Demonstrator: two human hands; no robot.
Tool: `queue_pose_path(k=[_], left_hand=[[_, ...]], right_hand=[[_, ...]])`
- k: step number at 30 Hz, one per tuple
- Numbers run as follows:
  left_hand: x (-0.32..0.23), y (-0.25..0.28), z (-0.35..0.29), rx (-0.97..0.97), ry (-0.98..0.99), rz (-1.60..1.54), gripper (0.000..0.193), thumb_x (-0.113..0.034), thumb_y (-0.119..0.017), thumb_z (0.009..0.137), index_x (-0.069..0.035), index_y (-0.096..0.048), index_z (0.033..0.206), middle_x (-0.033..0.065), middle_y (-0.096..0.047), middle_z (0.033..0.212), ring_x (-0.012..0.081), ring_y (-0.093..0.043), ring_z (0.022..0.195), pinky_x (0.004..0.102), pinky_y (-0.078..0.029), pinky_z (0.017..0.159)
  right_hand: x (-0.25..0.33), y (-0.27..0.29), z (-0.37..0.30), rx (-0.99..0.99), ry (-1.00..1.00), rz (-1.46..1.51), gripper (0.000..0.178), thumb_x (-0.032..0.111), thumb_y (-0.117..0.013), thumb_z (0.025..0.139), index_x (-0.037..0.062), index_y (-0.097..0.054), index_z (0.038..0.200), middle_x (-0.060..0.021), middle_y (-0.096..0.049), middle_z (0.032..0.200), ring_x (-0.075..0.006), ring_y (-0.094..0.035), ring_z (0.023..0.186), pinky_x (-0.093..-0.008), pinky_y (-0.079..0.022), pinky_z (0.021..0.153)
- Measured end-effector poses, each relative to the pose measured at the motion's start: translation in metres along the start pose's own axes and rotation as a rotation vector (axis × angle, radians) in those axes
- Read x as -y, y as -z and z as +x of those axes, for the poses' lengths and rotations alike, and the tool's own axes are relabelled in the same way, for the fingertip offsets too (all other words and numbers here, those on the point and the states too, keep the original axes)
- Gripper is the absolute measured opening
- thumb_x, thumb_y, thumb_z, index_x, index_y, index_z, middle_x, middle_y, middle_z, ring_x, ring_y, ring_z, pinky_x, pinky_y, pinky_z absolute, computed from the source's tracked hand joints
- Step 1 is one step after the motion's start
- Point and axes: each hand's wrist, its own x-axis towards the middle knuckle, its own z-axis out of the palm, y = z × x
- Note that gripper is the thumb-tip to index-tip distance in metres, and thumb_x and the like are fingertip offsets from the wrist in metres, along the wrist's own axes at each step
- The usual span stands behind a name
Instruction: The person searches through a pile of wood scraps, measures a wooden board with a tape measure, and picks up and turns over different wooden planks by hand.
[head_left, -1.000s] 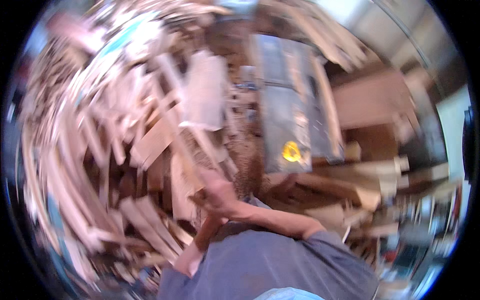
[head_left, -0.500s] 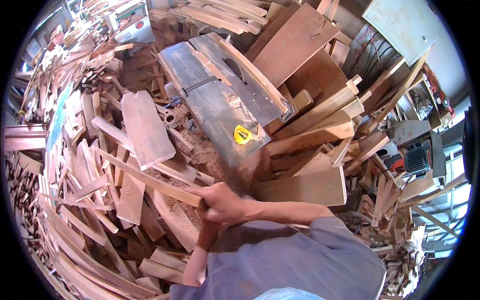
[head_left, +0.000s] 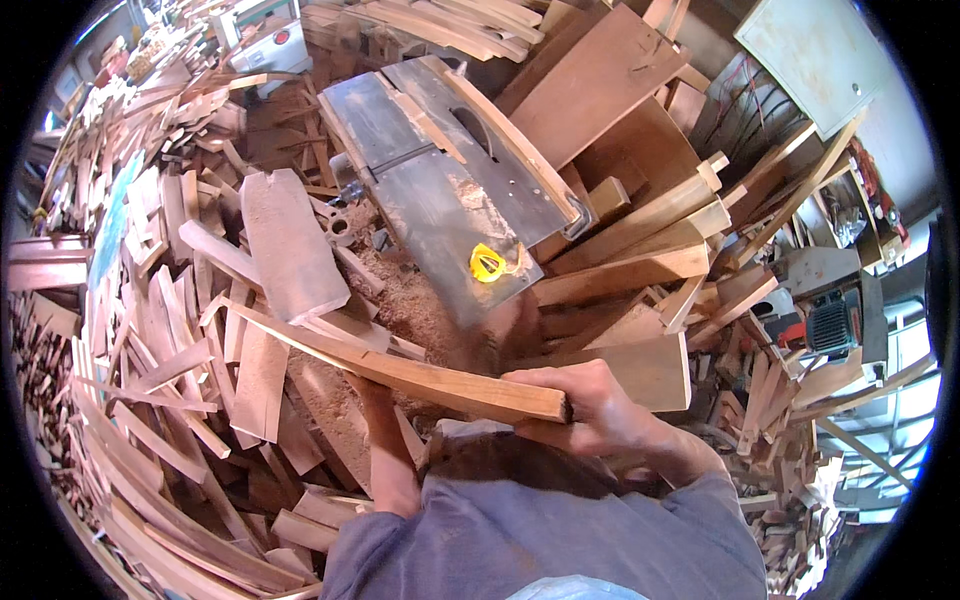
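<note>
A long, slightly bowed wooden strip [head_left: 420, 380] lies across in front of my body, its near end to the right and its thin far end to the left. My right hand [head_left: 582, 405] is closed around the right end, thumb along the upper face. My left hand [head_left: 368, 390] holds the strip from beneath near its middle; the wood hides most of those fingers. Ahead stands a grey metal saw table [head_left: 400, 200] with a slotted blade opening, a wooden fence and scattered sawdust. A yellow tape measure [head_left: 487, 263] rests near its closest corner.
A wide pale board [head_left: 290, 245] lies left of the saw table on heaps of offcuts [head_left: 170, 350]. Thick planks and beams [head_left: 630, 270] lean on the right. Farther right are a motor [head_left: 833, 322] and a light-coloured wall cabinet [head_left: 805, 60]. Sawdust [head_left: 405, 290] covers the ground by the table.
The wooden strip has shifted to the right, and my right hand with it. My hands were close together before; now they are apart, the left nearer the strip's middle.
</note>
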Motion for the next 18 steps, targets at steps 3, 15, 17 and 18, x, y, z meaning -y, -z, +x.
queue_pose_path(k=[3, 15, 17, 18], left_hand=[[-0.003, -0.010, 0.001, -0.003, -0.017, 0.026, 0.066, -0.052, -0.063, 0.086, -0.012, -0.047, 0.136, 0.0094, -0.054, 0.130, 0.0268, -0.054, 0.121, 0.0461, -0.049, 0.102], [0.041, -0.070, -0.033, 0.043, 0.031, 0.126, 0.078, -0.067, -0.056, 0.087, -0.014, -0.041, 0.142, 0.0100, -0.050, 0.137, 0.0294, -0.053, 0.124, 0.0496, -0.049, 0.102], [0.049, -0.095, -0.038, 0.072, 0.051, 0.122, 0.080, -0.070, -0.054, 0.087, -0.014, -0.040, 0.143, 0.0100, -0.050, 0.138, 0.0299, -0.052, 0.125, 0.0501, -0.050, 0.102], [0.045, -0.109, -0.040, 0.082, 0.043, 0.119, 0.081, -0.071, -0.054, 0.087, -0.014, -0.040, 0.143, 0.0101, -0.049, 0.138, 0.0301, -0.052, 0.125, 0.0504, -0.050, 0.102]], right_hand=[[-0.016, -0.008, -0.001, -0.164, 0.072, 0.030, 0.050, 0.015, -0.084, 0.078, 0.0064, -0.063, 0.122, -0.0167, -0.073, 0.100, -0.0296, -0.074, 0.089, -0.0352, -0.058, 0.078], [-0.081, 0.080, -0.077, -0.631, -0.033, 0.112, 0.034, 0.021, -0.080, 0.084, -0.0019, -0.069, 0.107, -0.0138, -0.072, 0.100, -0.0226, -0.071, 0.089, -0.0340, -0.057, 0.077], [-0.094, 0.102, -0.116, -0.826, 0.080, 0.032, 0.041, 0.028, -0.080, 0.084, -0.0012, -0.067, 0.111, -0.0134, -0.070, 0.100, -0.0231, -0.069, 0.088, -0.0347, -0.056, 0.077], [-0.105, 0.104, -0.135, -0.956, 0.144, 0.037, 0.047, 0.032, -0.080, 0.084, -0.0006, -0.065, 0.115, -0.0126, -0.070, 0.099, -0.0230, -0.068, 0.087, -0.0352, -0.056, 0.077]])
